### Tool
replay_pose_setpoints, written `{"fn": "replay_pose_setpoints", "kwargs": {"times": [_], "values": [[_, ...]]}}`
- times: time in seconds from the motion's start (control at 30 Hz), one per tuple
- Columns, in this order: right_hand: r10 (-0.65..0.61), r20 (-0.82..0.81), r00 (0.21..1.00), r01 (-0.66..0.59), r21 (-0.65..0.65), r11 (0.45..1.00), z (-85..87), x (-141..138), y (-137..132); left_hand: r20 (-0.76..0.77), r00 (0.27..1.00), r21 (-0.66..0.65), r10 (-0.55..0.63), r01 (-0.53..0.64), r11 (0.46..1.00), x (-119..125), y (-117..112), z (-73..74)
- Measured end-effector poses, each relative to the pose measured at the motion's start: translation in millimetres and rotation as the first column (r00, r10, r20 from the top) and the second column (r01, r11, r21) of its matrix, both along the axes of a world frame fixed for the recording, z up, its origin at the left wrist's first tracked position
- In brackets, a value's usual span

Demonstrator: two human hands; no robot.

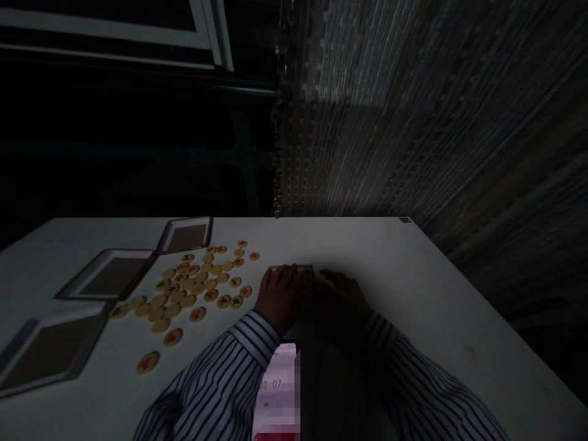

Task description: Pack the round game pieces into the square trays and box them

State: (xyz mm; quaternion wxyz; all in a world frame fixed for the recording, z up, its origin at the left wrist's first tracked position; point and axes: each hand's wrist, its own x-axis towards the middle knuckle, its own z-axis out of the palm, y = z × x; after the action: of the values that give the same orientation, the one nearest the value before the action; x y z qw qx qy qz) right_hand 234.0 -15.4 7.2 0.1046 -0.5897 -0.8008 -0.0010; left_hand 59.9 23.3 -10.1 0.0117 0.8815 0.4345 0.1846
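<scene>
On a white table [413, 288] my left hand [275, 297] and my right hand [344, 294] rest side by side around a small flat object [298, 272] with a pale edge, too dark to name. The fingers of both hands curl over it. Left of my left hand lie several round pale game discs [197, 288] with red or black marks, scattered loosely. Both my sleeves are striped white and blue.
Three shallow box trays lie on the table's left: one at the front left [46, 349], one behind it [108, 275], one further back [186, 236]. A lit phone screen [278, 386] sits between my forearms. A woven blind hangs behind the table.
</scene>
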Motion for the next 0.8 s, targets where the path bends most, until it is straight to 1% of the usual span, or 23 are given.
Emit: {"fn": "replay_pose_setpoints", "kwargs": {"times": [0.13,0.37,0.5,0.57,0.63,0.7,0.8], "values": [[0.01,-0.005,1.0,-0.01,-0.004,1.0,-0.1,0,0,-0.001,1.0,-0.007,0.003,-0.003,1.0,0,-1,2.5],[-0.013,-0.006,1.0,0.013,0.027,1.0,-0.5,-1,-1,0.001,1.0,0.004,0.028,-0.028,1.0,-1,-3,5.7],[-0.006,-0.022,1.0,0.008,0.094,0.996,-5.8,4,1,0.002,0.999,0.0,0.04,-0.04,0.999,-6,-5,13.2],[-0.009,-0.042,0.999,0.015,0.145,0.989,-8.2,7,1,0.006,0.998,0.004,0.056,-0.057,0.998,-14,-7,17.8],[0.004,-0.069,0.998,0.009,0.192,0.981,-9.7,11,2,0.034,0.996,0.024,0.078,-0.079,0.997,-26,-10,21.3],[0.018,-0.108,0.994,0.008,0.24,0.971,-10.4,16,2,0.091,0.992,0.059,0.092,-0.098,0.993,-43,-14,23.1],[0.052,-0.177,0.983,-0.001,0.276,0.961,-11.4,20,2,0.219,0.965,0.085,0.143,-0.165,0.983,-74,-25,23.0]]}}
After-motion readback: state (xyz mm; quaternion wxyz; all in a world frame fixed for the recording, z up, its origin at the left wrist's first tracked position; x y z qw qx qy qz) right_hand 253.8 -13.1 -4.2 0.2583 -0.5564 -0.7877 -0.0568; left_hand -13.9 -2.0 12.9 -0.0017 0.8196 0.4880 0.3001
